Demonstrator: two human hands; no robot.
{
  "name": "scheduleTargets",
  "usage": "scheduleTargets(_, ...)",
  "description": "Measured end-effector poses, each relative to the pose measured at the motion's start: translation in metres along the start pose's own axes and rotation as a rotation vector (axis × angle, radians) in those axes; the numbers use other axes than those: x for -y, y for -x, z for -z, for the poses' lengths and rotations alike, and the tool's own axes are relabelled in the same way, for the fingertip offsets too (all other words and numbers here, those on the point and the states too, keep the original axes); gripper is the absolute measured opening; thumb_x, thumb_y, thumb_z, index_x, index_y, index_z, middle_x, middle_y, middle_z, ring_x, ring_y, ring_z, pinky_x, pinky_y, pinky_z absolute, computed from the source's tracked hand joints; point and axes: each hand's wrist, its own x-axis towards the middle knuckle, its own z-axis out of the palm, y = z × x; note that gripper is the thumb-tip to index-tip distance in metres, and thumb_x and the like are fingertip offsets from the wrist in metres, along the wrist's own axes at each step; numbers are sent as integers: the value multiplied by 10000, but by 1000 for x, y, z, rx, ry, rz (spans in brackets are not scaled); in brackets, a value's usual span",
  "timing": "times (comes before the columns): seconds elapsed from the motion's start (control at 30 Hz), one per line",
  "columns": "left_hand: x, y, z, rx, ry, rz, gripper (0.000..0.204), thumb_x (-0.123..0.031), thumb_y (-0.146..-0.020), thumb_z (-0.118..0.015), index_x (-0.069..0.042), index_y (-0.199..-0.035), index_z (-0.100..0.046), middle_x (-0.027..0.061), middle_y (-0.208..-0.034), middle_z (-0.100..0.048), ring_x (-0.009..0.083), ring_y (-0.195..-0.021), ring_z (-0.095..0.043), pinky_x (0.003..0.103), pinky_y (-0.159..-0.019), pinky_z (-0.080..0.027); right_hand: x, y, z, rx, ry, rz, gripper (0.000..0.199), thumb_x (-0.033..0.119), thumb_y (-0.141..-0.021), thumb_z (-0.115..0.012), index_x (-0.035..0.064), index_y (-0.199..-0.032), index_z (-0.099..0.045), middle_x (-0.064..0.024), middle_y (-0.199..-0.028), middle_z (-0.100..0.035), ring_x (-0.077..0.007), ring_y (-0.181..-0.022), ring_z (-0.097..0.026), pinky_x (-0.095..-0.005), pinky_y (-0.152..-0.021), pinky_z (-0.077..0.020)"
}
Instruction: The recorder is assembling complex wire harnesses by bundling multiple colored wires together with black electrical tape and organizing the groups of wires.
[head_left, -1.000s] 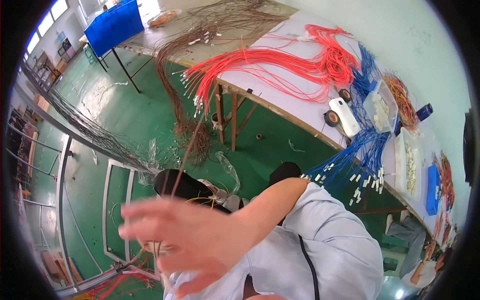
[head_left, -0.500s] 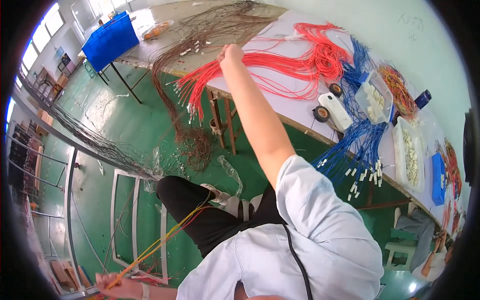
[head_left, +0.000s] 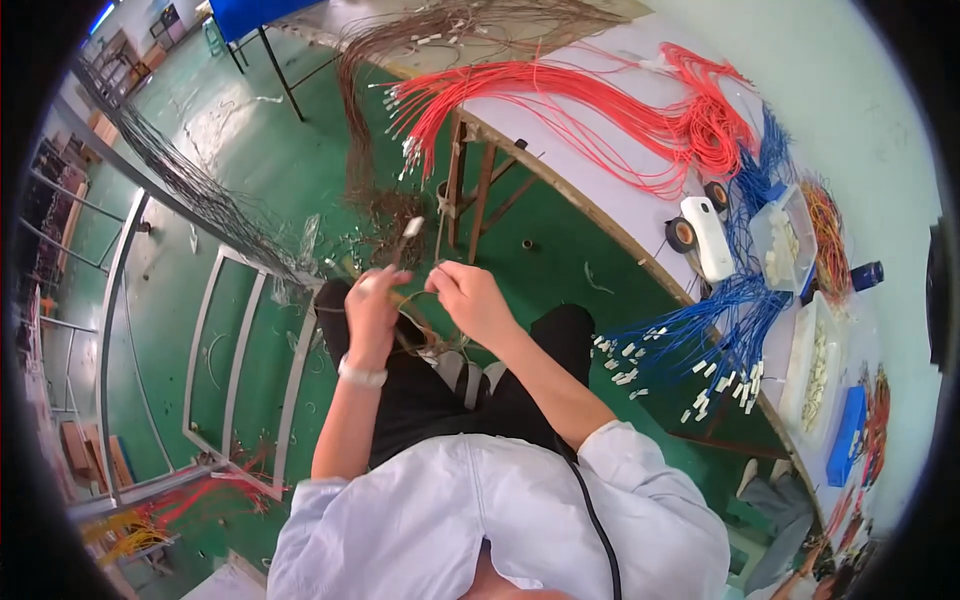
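Over my lap, both hands are raised close together in front of my knees. My left hand has its fingers closed on a thin wire, and a white connector sticks up beyond its fingertips. Fingers pinched, my right hand grips a thin brown wire that rises from its fingertips. Loose yellowish wire shows between and below the hands. Motion blur and the fingers hide exactly where the wires meet.
A table curves along the right, bearing red wires, blue wires with white connectors, tape rolls and plastic tubs. Brown wires hang off its far end. A metal frame with dark wires stands left. Another person's leg shows lower right.
My right hand has come back from the far wires on the table to my lap. My left hand has moved up from the lower left to meet it. The view has shifted.
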Motion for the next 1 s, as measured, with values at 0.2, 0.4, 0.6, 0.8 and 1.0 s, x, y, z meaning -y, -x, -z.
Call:
scheduleTargets(0.2, 4, -23, -70, 176, 175, 52, 124, -127, -901, -607, -85, -807, -539, 51, -813, -680, 3, -417, -325, 190, -366, -207, 4, -2, 48, 191, 225, -124, 261, 170, -927, -492, -28, -833, -634, -81, -643, -615, -135, -585, -585, -283, -558, -451)
scheduleTargets(0.4, 7, -14, -55, 131, 232, -45, 137, -82, -898, -610, -99, -802, -514, -4, -677, -563, -1, -438, -362, 178, -375, -215, 3, -86, 115, 20, 310, 15, 220, 198, -927, -533, -7, -986, -586, -109, -912, -654, -179, -824, -644, -272, -729, -517)
scheduleTargets(0.6, 17, -8, -64, 188, 183, 37, 135, -129, -913, -614, -105, -823, -517, -32, -664, -515, 14, -450, -344, 195, -390, -225, -18, -256, 142, 20, -1313, -177, 126, 48, -870, -493, -67, -917, -517, -94, -747, -536, -111, -530, -446, -249, -475, -377)
scheduleTargets(0.8, 2, -17, 23, -42, 178, -112, 176, -217, -926, -632, -102, -840, -530, -69, -620, -427, 11, -449, -293, 195, -393, -200, 72, -185, 174, 352, 373, -293, 225, 179, -887, -550, 36, -986, -691, 87, -531, -329, -30, -421, -249, -219, -386, -177)
scheduleTargets(1.0, -16, -17, 28, -70, 265, -126, 308, -332, -989, -505, -89, -800, -493, -36, -695, -471, 19, -452, -241, 206, -393, -193, 67, -111, 198, 286, -141, 38, 192, 180, -926, -525, 39, -929, -656, 97, -586, -379, 2, -473, -300, -192, -414, -226)
